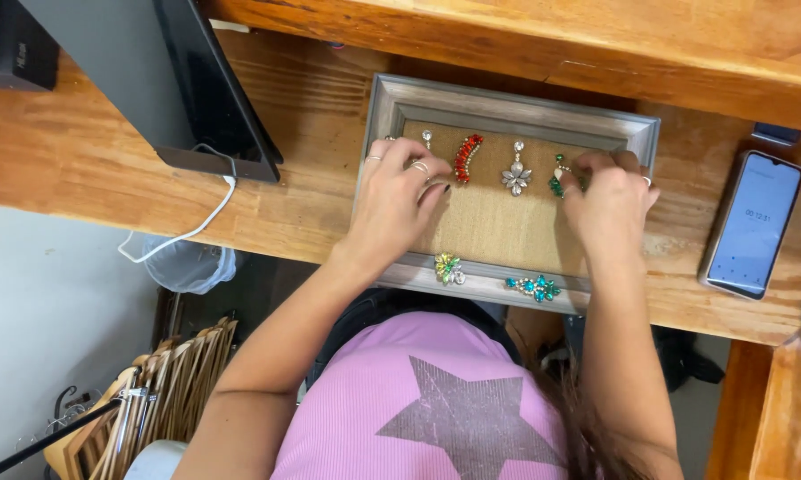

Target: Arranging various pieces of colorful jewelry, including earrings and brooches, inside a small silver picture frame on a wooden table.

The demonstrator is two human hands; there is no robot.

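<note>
- While our left hand (400, 191) lies flat with fingers spread on the burlap board (498, 222), our right hand (609, 200) pinches the green earring (557, 180) (partly hidden).
- Its long axis runs away from us, toward the frame's (507, 102) top edge.
- The red earring (467, 157) curves alongside.

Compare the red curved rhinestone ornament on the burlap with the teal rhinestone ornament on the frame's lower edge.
The red curved rhinestone ornament stands nearly upright on the burlap panel; the teal rhinestone ornament lies sideways on the grey wooden frame. The red one sits by the left hand; the teal one lies apart from both hands. Both are elongated, jewelled clusters.
</note>
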